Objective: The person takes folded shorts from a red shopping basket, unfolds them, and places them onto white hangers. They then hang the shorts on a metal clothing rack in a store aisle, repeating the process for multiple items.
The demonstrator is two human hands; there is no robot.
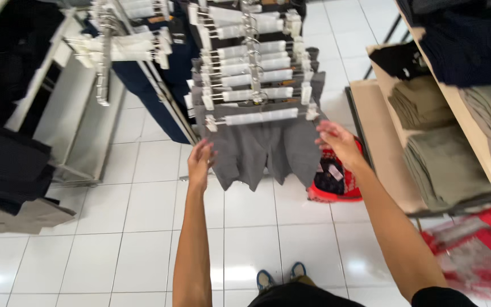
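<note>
1. I am watching through the head camera as both hands are reaching toward the front pair of grey shorts hanging at about 12 o'clock from me
2. The left hand is touching the left edge of those shorts, at roughly 11 o'clock; its fingers are curling loosely against the fabric, but I cannot tell whether they are actually pinching it
3. The right hand is hovering released, fingers spread, just beside the right edge of the shorts at 1 o'clock, not gripping anything
4. The shorts are hanging from a white clip hanger, first in a row of like hangers stacked behind it on the rack
5. A red basket is sitting on the white tiled floor just behind the right forearm
6. Folded olive garments are lying on the wooden shelf at 3 o'clock
7. My judgement: the handling is only starting, since the shorts are on the rack, clipped and hanging straight, with neither hand gripping firmly yet
</note>
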